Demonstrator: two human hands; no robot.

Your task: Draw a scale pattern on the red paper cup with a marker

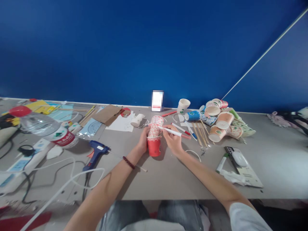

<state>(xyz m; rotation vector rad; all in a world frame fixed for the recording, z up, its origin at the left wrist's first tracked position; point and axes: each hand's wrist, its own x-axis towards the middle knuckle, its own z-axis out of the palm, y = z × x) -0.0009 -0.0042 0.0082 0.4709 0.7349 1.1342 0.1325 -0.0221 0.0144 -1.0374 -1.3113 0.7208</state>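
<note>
Two-handed grasping over the bench [144, 186]: holding red-and-white paper cups [154, 147] in left hand [143, 139], and white pen [176, 132] in right hand [172, 141], with tip close to cups.

Left forearm [109, 183] and right forearm [208, 180] aslant inward, left hand [143, 141] curled, right hand [173, 141] in a pinch grip.
</note>
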